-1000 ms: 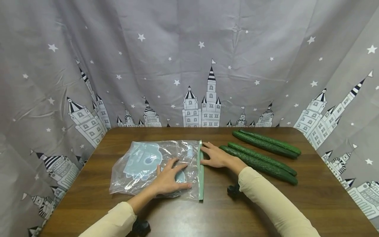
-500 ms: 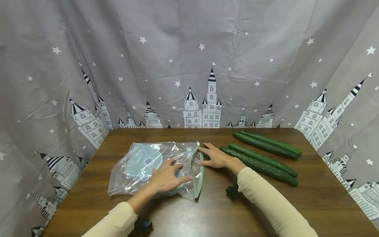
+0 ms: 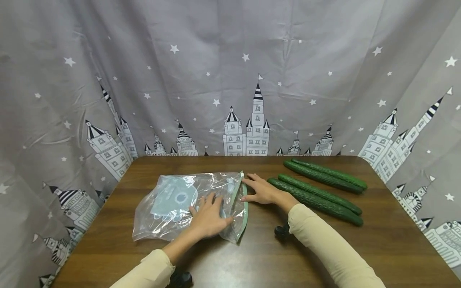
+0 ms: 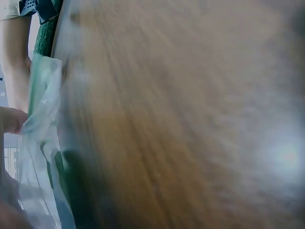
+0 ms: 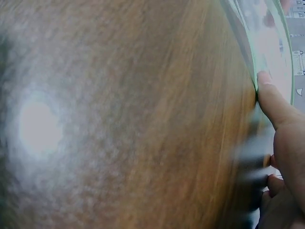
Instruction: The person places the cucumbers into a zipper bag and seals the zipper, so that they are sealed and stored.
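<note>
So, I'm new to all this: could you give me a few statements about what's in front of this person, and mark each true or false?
1. Four cucumbers lie on the table. True.
2. The left hand rests on a clear plastic bag. True.
3. The bag stands upright. False: it lies on the table.
4. The right hand touches the bag's green-edged mouth. True.
5. That mouth is pressed shut. False: it gapes open.
6. The cucumbers are inside the bag. False: they lie outside it, to its right.

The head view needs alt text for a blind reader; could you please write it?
A left hand lies over a clear plastic bag on a brown wooden table; the right hand touches the bag's parted, green-edged mouth. Four long green cucumbers lie at right, before a grey castle-print curtain.
</note>
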A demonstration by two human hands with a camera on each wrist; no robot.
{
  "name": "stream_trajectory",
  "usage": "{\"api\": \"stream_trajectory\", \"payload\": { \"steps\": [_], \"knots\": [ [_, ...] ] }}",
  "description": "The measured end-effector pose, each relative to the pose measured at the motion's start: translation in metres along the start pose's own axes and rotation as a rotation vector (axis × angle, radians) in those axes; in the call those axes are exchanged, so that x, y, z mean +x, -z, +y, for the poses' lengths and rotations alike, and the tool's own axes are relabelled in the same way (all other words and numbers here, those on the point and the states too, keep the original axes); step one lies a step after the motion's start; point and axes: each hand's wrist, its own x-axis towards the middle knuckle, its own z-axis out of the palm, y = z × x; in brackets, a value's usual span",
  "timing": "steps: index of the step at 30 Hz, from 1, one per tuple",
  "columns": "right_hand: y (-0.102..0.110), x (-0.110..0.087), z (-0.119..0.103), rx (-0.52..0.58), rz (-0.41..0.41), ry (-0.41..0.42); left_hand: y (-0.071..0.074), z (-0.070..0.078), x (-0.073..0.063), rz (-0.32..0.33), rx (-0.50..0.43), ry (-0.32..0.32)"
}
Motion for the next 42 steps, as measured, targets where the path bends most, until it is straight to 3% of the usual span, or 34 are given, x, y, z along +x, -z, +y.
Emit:
{"api": "stream_trajectory", "payload": {
  "steps": [6, 9, 12, 15, 18, 24, 33, 39, 42],
  "knots": [
    [-0.001, 0.0, 0.001, -0.003, 0.0, -0.019, 0.004, -0.006, -0.002, 0.072, 0.078, -0.25],
    [-0.001, 0.0, 0.001, -0.008, -0.009, -0.024, 0.006, -0.001, -0.005, 0.043, 0.171, -0.349],
    [-0.001, -0.001, 0.002, -0.006, -0.008, -0.019, 0.006, 0.005, -0.009, 0.012, 0.28, -0.388],
    [0.0, 0.0, 0.001, -0.008, 0.0, -0.01, 0.005, 0.009, -0.013, 0.03, 0.376, -0.382],
    [-0.001, 0.001, 0.0, -0.019, 0.009, -0.005, 0.003, 0.01, -0.016, 0.083, 0.379, -0.347],
    [-0.002, 0.002, -0.001, -0.016, 0.026, -0.009, -0.002, 0.009, -0.019, 0.199, 0.249, -0.277],
    [-0.006, 0.003, -0.003, -0.047, 0.101, 0.011, -0.003, 0.008, -0.012, 0.281, 0.08, -0.219],
    [-0.002, 0.002, -0.006, -0.085, 0.129, 0.031, -0.003, 0.007, -0.009, 0.298, 0.032, -0.199],
    [0.004, 0.0, -0.007, -0.098, 0.144, 0.085, -0.003, 0.007, -0.009, 0.284, 0.008, -0.182]
  ]
}}
